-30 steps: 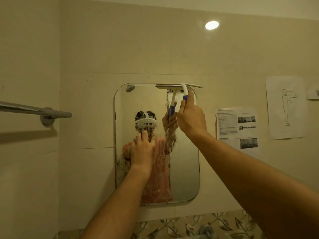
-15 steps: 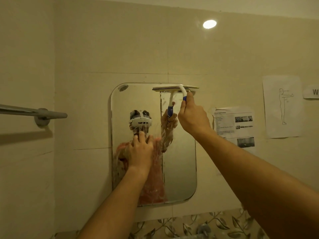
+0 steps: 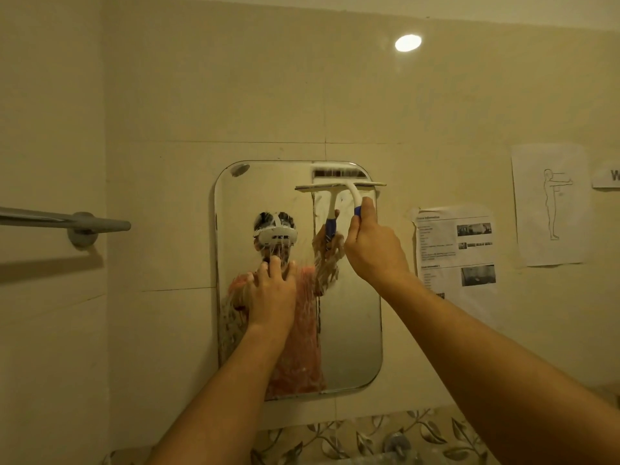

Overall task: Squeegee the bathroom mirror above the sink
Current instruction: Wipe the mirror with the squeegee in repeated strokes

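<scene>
A rounded rectangular mirror (image 3: 349,330) hangs on the tiled wall, streaked with foam on its left and middle parts. A white squeegee (image 3: 340,186) with a blue grip lies with its blade flat across the mirror's upper right, a little below the top edge. My right hand (image 3: 374,245) is shut on its handle. A strip of foam sits above the blade. My left hand (image 3: 273,292) presses flat on the mirror's left middle, fingers spread, holding nothing.
A grey towel bar (image 3: 63,223) juts from the left wall. Two printed sheets (image 3: 456,250) and a figure drawing (image 3: 552,204) are taped right of the mirror. A tap (image 3: 397,444) shows at the bottom against leaf-patterned tiles.
The squeegee blade has moved down from the mirror's top edge, leaving a wiped band and a foam line above it. My left hand stays in place on the glass.
</scene>
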{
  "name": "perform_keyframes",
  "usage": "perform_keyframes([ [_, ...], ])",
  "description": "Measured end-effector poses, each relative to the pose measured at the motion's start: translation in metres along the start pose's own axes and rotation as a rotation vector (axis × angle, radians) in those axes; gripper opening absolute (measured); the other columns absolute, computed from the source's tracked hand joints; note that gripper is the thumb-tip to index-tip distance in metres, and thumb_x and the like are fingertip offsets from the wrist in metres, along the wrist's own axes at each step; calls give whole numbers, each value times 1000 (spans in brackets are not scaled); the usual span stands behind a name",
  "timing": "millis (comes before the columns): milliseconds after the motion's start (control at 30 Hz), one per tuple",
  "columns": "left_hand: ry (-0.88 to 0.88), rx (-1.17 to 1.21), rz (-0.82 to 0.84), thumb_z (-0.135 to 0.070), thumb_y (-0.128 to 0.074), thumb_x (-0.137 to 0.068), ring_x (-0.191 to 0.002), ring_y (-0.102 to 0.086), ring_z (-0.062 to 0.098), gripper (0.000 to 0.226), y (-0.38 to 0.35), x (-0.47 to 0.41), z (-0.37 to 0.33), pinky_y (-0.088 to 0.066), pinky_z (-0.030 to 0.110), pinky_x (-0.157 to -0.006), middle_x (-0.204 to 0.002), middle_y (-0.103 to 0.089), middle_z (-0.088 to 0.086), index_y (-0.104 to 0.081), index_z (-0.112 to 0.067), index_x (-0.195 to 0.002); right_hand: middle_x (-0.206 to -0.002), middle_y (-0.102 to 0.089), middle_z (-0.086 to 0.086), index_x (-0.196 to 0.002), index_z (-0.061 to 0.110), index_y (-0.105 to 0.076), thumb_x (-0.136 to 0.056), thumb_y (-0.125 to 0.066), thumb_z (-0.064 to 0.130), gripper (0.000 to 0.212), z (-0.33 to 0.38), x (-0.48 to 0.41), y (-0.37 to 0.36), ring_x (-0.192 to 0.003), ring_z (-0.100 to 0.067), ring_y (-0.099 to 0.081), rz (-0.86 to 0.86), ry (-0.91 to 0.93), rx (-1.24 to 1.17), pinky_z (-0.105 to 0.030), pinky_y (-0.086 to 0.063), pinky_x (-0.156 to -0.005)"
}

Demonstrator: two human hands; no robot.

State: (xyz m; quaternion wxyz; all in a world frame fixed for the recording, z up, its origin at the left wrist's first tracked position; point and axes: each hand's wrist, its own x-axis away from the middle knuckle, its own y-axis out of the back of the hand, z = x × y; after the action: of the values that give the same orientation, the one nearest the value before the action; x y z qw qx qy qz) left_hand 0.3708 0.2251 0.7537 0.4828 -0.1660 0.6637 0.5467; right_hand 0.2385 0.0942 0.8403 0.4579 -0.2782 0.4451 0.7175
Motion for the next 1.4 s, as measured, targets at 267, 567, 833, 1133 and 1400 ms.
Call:
perform_keyframes([
  [267,-12,-26,17,-28,-81,-80,-134,-35,35,88,3,-1,1,-29,56,-114,-147,-34,14,-31,-26,-153,-69,-58,1,-146,28,-20,-110,-30,40,40,-11,24,-8,-52,-17,-60,12,-19,14,-30,-45,-42],
  [567,-38,-56,20,-32,-74,-87,-136,-34,36,84,8,4,2,-29,58,-114,-151,-31,15,-27,-24,-156,-70,-59,0,-155,28,-13,-109,-28,41,50,-24,63,-15,-56,-20,-60,42,-71,58,-40,-53,-49],
  [833,-17,-53,71,-29,-76,-84,-134,-34,35,88,11,1,2,-25,61,-113,-151,-30,14,-27,-22,-156,-66,-57,-2,-159,35,-10,-111,-26,39,51,-5,26,12,-47,-12,-48,3,9,-74,-27,-45,-39],
  [1133,-25,-14,52,-19,-72,-86,-133,-39,38,75,18,0,-3,-25,64,-113,-148,-36,18,-34,-19,-151,-78,-58,-7,-162,41,-13,-111,-24,39,52,36,-37,43,-59,-18,-53,30,94,23,-36,-51,-52],
  [1400,-38,36,27,-20,-72,-88,-134,-39,39,61,17,1,-3,-24,64,-114,-147,-39,18,-44,-20,-142,-81,-58,-8,-162,41,-13,-109,-23,38,54,34,-39,34,-61,-18,-53,57,35,40,-32,-43,-50],
])
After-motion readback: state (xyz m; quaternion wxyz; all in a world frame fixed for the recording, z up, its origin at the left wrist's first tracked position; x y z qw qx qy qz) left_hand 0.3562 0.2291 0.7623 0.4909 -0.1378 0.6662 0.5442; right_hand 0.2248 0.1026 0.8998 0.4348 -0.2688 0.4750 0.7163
